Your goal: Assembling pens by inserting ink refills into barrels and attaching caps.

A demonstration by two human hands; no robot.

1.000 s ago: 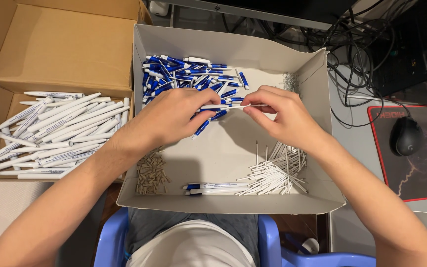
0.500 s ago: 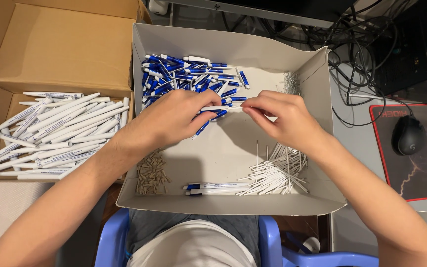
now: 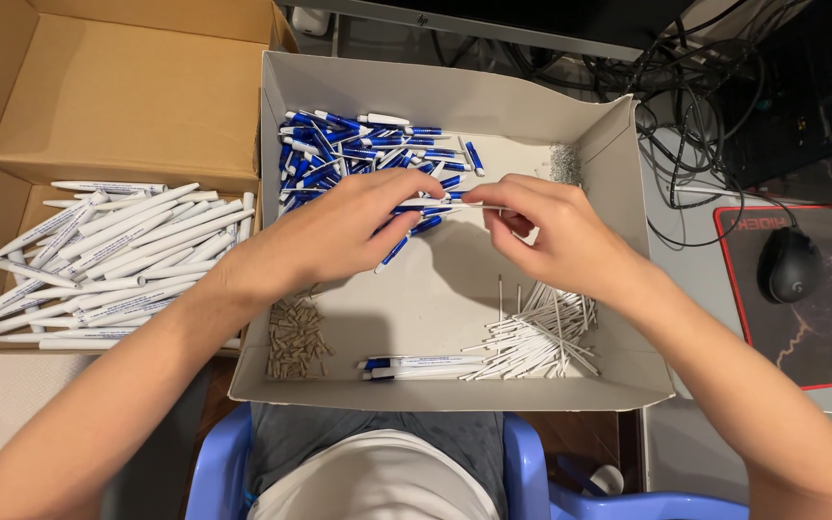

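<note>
Here the left hand [image 3: 339, 231] pinches a blue pen part [image 3: 426, 205] while the right hand [image 3: 551, 236] holds a thin white refill [image 3: 479, 204] at its end, over the grey box [image 3: 455, 96]. Insertion step; next needs straight alignment.

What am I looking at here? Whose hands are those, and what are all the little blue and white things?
A camera on a person's head looks down at their own two hands. The left hand and right hand hold a thin white pen part between them over a grey box. In that box lie blue pen pieces, thin white tubes, tiny tan tips and two finished pens. A brown box on the left holds white pen barrels. A computer mouse sits at right.
</note>
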